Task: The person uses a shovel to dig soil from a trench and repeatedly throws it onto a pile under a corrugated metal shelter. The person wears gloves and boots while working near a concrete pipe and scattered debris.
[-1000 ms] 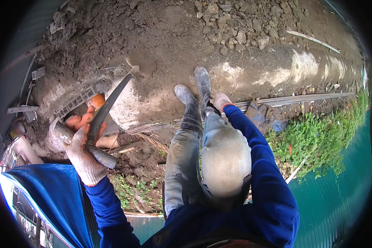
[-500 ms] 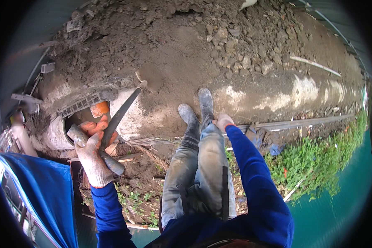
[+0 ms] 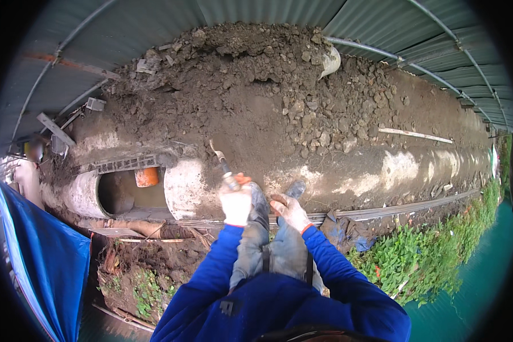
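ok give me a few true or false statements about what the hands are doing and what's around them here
1. The left hand grips a trowel whose blade points up toward the dirt. True.
2. The right hand holds a hammer. False: it holds nothing, its fingers spread open above the knee.
3. An orange pipe end sits inside the opening of the concrete pipe. True.
4. A blue tarp lies at the right edge. False: it is at the left edge; green plants are at the right.
5. The trowel blade is inside the concrete pipe's opening. False: it is to the right of the opening, over the soil.
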Demonstrator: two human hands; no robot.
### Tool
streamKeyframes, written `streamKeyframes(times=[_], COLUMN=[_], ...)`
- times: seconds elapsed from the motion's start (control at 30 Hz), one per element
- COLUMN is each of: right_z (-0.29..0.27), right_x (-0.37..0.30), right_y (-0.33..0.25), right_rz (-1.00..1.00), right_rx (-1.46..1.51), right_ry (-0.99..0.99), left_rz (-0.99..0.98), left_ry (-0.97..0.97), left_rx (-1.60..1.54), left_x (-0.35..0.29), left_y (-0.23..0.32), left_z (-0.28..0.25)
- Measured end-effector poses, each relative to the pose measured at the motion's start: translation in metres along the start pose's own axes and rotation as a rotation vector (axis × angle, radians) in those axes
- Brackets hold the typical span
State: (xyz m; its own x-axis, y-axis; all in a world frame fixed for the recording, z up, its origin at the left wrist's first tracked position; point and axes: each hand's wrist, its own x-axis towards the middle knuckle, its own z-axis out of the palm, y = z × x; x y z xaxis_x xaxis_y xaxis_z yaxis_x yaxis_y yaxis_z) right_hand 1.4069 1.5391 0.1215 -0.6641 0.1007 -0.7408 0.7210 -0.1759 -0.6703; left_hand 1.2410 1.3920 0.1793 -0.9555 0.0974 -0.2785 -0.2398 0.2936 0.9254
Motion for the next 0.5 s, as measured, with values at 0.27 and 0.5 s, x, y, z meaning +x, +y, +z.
streamKeyframes(times=[0.27,0.5], right_z=[-0.025,-0.067], right_x=[-0.106,-0.071], right_y=[-0.054,-0.013], right_rz=[-0.025,0.245], right_rx=[-0.457,0.225], right_ry=[0.019,-0.311], left_rz=[0.116,-0.281], left_ry=[0.098,0.022], left_rx=[0.172,-0.321], left_x=[-0.032,-0.096], left_y=[-0.025,0.078], left_z=[-0.001,-0.005])
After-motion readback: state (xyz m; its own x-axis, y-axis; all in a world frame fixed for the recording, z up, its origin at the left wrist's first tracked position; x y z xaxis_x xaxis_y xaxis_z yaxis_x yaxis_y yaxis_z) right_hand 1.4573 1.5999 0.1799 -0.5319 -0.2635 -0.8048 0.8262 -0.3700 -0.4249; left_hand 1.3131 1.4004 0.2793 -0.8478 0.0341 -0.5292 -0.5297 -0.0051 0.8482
